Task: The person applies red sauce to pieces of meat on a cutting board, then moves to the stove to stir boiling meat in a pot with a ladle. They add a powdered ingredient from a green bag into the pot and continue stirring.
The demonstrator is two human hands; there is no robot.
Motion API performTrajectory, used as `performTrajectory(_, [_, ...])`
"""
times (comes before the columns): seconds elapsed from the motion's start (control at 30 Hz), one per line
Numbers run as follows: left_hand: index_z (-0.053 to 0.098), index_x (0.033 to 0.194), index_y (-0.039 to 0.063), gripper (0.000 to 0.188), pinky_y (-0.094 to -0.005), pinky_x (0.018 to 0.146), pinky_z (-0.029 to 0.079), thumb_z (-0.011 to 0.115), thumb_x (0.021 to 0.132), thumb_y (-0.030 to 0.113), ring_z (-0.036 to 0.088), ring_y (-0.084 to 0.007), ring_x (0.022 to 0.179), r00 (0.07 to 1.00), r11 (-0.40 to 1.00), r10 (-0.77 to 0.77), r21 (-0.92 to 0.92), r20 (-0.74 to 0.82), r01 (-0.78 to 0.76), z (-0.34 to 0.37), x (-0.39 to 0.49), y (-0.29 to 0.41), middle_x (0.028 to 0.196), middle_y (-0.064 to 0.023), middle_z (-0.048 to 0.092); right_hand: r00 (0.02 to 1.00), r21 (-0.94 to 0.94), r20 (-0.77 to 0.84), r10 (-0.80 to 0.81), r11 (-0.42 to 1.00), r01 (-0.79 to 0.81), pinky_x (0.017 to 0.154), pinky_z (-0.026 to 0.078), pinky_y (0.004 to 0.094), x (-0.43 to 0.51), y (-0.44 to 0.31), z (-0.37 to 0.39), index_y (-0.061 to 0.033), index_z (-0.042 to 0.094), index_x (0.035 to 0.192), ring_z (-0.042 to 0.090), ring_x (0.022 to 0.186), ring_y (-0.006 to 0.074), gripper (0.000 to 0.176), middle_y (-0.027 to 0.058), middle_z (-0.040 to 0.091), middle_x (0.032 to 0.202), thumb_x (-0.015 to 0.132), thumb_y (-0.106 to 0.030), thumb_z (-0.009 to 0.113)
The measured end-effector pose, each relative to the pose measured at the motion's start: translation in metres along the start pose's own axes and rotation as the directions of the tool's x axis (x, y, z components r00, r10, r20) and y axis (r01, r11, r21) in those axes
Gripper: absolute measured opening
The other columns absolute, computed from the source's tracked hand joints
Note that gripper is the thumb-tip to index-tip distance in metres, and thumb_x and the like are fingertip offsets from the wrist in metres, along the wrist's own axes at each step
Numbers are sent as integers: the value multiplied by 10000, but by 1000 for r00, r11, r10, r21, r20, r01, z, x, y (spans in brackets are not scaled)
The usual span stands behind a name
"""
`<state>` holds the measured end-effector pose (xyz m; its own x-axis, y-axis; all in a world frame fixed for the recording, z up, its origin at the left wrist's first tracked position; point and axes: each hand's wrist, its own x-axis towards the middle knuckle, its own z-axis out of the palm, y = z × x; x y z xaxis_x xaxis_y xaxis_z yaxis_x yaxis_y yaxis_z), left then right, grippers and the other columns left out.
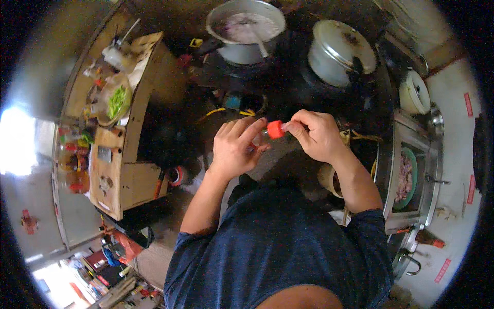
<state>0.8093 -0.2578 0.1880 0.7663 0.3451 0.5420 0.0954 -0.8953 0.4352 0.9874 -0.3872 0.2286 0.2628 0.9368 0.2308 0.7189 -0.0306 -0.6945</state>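
In front of my chest, my left hand (239, 145) is closed around a small clear container, mostly hidden by the fingers, with a red cap (275, 129) pointing right. The thumb and forefinger of my right hand (314, 133) pinch a small translucent piece at the right end of that cap. Beyond the hands stands a large metal pot (239, 52) without a lid, holding pale liquid and the handle of a utensil (260, 42). To its right is a lidded metal pot (332, 61).
On the left, a wooden counter bears a bowl of chopped green vegetables (116, 101), a cutting board (106, 195) and a cleaver (104, 153). Red-capped jars (77, 182) stand beyond it. On the right, a sink holds a green basin of meat (411, 193), near a white lidded pot (415, 92).
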Motion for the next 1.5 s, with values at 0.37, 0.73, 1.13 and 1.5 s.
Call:
performTrajectory(0.37, [543, 1194, 139, 564, -380, 800, 450, 727, 688, 308, 575, -282, 941, 936, 923, -338, 159, -97, 350, -78, -134, -113, 1076, -99, 584, 907, 193, 345, -242, 964, 184, 636, 501, 363, 104, -69, 172, -39, 623, 843, 635, 712, 304, 135, 137, 644, 788, 821, -172, 635])
performTrajectory(0.73, [530, 1220, 74, 586, -402, 835, 440, 745, 699, 237, 559, -326, 985, 420, 343, -765, 243, -488, 907, -143, -239, -161, 1119, -137, 587, 876, 356, 372, -307, 919, 171, 587, 478, 328, 313, -103, 318, -27, 604, 855, 597, 617, 195, 204, 106, 630, 707, 844, -231, 610])
performTrajectory(1.13, [634, 824, 1, 262, -355, 565, 451, 677, 771, 255, 567, -201, 579, -702, -540, -696, -534, -151, 650, -11, -377, -112, 684, -95, 617, 900, 306, 91, -427, 872, 382, 678, 486, 354, 638, -219, 490, -54, 621, 923, 642, 756, 258, 232, 122, 661, 808, 858, -274, 588])
performTrajectory(1.5, [606, 693, 90, 246, -385, 548, 460, 567, 844, 281, 594, -251, 615, -917, -570, -158, -792, 365, -217, 159, -342, 21, 648, -77, 597, 753, -167, 490, -440, 800, 576, 793, 486, 435, 756, -271, 679, -92, 641, 1000, 619, 937, 334, 343, 159, 652, 1006, 801, -365, 579])
